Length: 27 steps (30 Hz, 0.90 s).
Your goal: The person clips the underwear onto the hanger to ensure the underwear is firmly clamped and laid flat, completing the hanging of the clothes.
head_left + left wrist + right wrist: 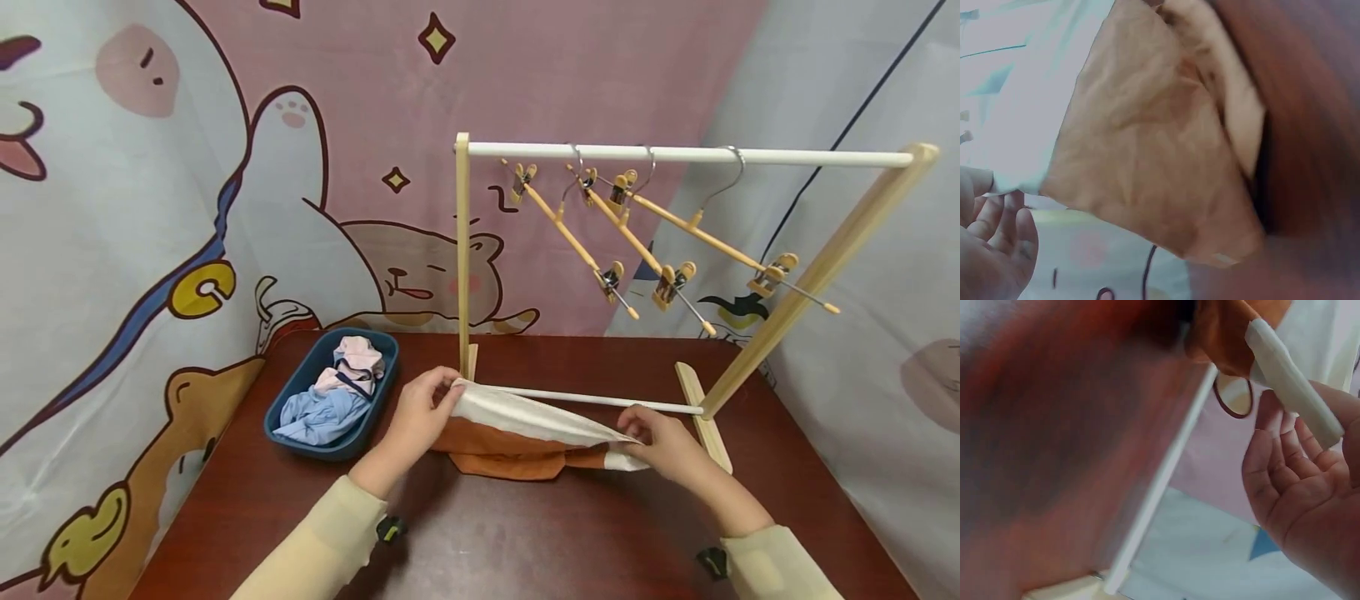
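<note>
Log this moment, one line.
left hand: pinches orange-white cloth; right hand: pinches its other end; three hangers: on rack; blue basket: holds fabric

Head view: from above the near side of the table (487, 533), facing forward and down, wide enough for rack (462, 258) and basket (330, 454). Left wrist view: close to the left hand (994, 244), rotated, facing the cloth (1141, 125). Right wrist view: close to the right hand (1310, 494), also rotated. All three share the cloth; head and right wrist, the lower bar (1164, 475).

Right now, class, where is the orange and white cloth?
In the head view, the cloth is low, slightly right of centre, between left hand and right hand, in front of the lower bar of the rack.
</note>
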Available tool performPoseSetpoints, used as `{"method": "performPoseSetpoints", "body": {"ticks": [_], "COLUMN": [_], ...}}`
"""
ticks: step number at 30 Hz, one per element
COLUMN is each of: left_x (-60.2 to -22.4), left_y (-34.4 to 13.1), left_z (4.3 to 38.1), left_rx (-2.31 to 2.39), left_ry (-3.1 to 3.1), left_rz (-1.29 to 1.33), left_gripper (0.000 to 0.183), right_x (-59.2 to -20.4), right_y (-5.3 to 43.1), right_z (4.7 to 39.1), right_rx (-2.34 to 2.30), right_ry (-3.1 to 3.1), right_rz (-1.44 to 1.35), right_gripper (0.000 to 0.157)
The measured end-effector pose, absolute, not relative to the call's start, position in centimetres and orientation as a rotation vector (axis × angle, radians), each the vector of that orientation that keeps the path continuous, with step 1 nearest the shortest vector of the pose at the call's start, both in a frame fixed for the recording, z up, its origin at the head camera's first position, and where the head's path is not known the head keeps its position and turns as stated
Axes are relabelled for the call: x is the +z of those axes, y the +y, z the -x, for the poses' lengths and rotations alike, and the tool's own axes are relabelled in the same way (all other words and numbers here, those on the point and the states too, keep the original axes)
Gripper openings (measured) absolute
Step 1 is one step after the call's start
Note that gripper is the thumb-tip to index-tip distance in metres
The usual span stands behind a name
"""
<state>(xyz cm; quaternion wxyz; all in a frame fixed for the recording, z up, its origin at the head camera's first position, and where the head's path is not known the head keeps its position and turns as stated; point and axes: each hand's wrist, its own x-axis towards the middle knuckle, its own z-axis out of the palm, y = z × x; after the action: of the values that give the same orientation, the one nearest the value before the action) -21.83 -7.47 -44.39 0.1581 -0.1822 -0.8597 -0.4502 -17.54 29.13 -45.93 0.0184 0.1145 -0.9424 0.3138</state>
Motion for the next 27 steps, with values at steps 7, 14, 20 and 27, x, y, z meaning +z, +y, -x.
{"method": "performPoseSetpoints", "body": {"ticks": [7,14,20,27], "left_x": [-41.8,-39.8,-37.7,-36.1], "left_y": [-9.6,-10.8,-10.4,-10.2], "left_z": [22.1,21.6,20.6,19.7], "left_rx": [-1.378,-1.670,-1.789,-1.700], "left_ry": [-2.343,-2.260,-2.174,-2.185], "left_rz": [0.421,0.532,0.512,0.321], "left_gripper": [0.010,0.014,0.015,0.020], "right_x": [-42.2,-38.6,-37.1,-37.0], "right_y": [29.7,29.8,29.0,28.3], "right_z": [17.9,17.4,16.8,17.0], "right_rx": [0.979,1.059,1.529,1.704], "right_ry": [-2.859,-2.694,-2.485,-2.314], "right_rz": [-0.411,-0.365,-0.244,-0.049], "right_gripper": [0.012,0.013,0.019,0.014]}}
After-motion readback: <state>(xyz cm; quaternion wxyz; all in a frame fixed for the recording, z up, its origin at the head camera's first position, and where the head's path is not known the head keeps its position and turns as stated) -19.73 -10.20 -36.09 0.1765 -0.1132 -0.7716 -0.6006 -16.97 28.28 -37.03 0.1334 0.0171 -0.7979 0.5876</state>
